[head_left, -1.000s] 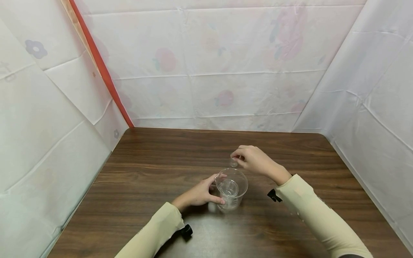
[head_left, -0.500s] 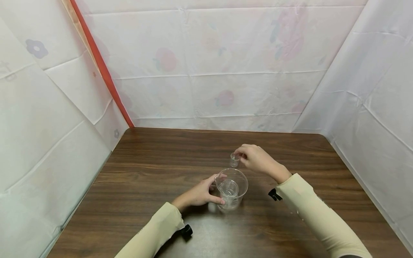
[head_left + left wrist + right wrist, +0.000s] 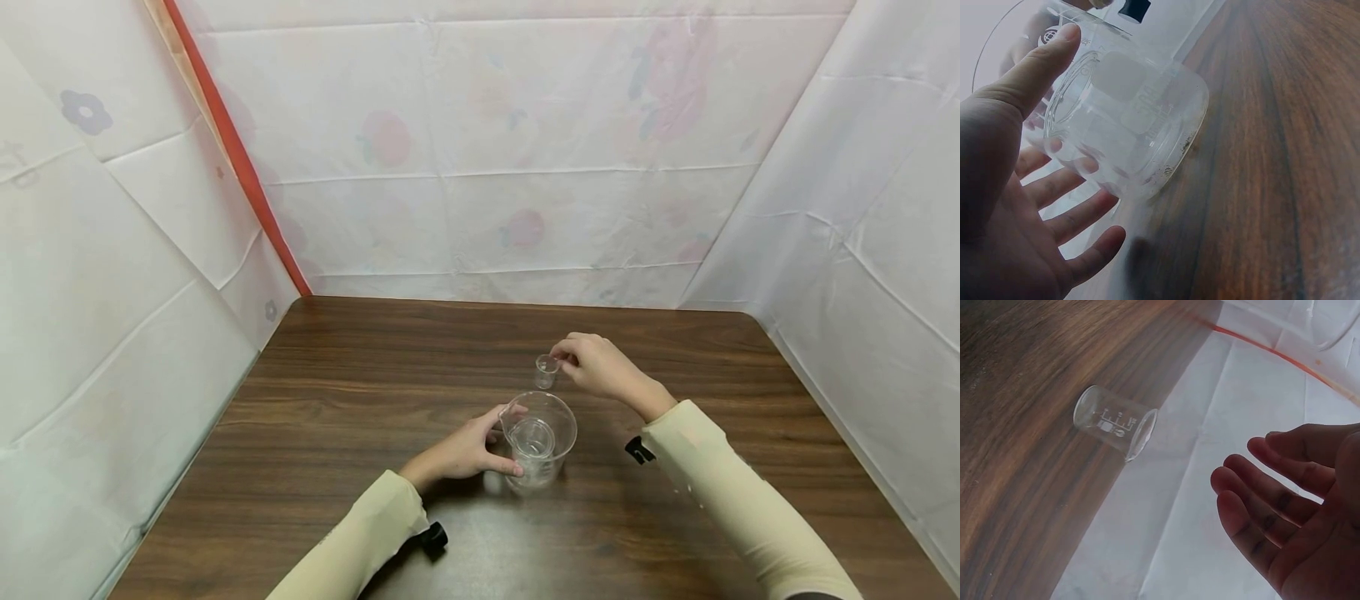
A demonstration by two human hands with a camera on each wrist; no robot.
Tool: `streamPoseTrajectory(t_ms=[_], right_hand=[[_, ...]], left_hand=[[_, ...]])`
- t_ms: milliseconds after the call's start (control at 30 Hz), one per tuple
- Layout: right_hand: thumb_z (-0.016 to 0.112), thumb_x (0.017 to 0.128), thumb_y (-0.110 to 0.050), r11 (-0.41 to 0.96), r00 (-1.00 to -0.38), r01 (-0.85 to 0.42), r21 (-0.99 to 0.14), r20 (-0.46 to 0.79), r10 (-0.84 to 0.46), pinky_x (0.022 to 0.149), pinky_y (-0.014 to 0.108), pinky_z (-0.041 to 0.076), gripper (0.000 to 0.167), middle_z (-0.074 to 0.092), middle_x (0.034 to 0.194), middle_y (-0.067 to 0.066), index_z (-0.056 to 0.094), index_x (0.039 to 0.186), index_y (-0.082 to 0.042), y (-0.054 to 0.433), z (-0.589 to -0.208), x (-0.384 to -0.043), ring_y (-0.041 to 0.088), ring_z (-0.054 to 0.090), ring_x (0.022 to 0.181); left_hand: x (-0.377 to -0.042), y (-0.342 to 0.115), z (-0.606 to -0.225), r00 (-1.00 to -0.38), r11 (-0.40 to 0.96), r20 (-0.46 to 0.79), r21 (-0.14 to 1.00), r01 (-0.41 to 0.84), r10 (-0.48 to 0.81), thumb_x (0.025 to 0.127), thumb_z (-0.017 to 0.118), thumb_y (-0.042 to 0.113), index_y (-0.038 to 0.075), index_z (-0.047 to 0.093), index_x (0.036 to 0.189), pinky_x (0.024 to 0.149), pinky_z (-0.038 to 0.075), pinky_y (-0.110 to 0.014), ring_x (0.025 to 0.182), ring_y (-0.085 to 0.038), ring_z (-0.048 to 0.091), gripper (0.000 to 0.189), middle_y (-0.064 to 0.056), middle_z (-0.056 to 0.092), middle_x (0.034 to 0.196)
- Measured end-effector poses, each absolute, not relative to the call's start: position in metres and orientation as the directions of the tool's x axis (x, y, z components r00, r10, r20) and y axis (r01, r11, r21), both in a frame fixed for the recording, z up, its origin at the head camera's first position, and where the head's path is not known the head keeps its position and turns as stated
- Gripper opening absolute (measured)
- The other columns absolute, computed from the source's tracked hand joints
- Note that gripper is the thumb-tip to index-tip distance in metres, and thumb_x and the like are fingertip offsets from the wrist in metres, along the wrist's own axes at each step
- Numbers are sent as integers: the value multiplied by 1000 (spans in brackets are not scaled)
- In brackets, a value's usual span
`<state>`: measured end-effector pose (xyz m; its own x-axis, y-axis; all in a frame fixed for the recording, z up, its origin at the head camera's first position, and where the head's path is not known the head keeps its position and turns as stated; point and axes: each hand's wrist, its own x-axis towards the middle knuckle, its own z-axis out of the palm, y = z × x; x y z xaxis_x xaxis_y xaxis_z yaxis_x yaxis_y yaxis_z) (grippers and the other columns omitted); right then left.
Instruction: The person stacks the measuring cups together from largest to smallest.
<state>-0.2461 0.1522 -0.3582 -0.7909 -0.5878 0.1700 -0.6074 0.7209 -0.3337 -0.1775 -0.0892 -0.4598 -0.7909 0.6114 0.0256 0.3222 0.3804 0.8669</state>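
Observation:
A large clear glass beaker (image 3: pixel 561 454) stands upright on the table, with a smaller glass beaker (image 3: pixel 534 439) nested inside it. My left hand (image 3: pixel 467 450) holds the large beaker from its left side, thumb in front and fingers behind. In the left wrist view the fingers (image 3: pixel 1075 215) reach round the far side of the glass. Behind the large beaker a tiny glass beaker (image 3: pixel 546 375) with white markings stands upright on the table. Just right of it is my right hand (image 3: pixel 600 367); the right wrist view shows its fingers loosely bent, holding nothing and apart from the tiny beaker (image 3: pixel 1113 425).
The dark wood-grain table (image 3: pixel 360 358) runs back to a white patterned sheet (image 3: pixel 465 225). More white sheeting (image 3: pixel 112 275) hangs at both sides. A red strip (image 3: pixel 240 158) lines the back left corner. Black clips (image 3: pixel 432 537) sit near both sleeve cuffs.
My right hand has let go of the tiny beaker and drawn slightly back to the right. The tiny beaker stays standing. My left hand and the large beaker have not moved.

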Motion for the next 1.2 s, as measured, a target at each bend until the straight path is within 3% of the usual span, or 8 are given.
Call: streamPoseTrajectory(t_ms=[367,633,1200], right_hand=[[66,90,-11,742,-818,-566,-359,129,-561,72,35,54,20,69,91,9,71,105,0,153,-372,-256,18,64,80],[67,90,-12,758,-840,-527,-385,102,-533,80,41,54,23,69,98,11,69,109,1,155,-380,-262,25,67,89],[69,88,-12,765,-848,-518,-384,107,-520,79,40,55,27,67,101,14,68,111,1,155,-398,-274,27,66,90]], left_hand=[[-176,-89,-460,-795,391,15,865,315,607,80,81,30,18,39,146,102,47,-44,124,-25,56,80,-1,56,140],[-176,-89,-460,-798,387,18,868,312,603,79,82,29,20,39,145,102,47,-43,123,-24,56,79,-1,56,140],[-176,-89,-460,-798,387,13,869,307,603,79,82,30,22,40,145,101,48,-41,124,-22,56,78,1,55,141]])
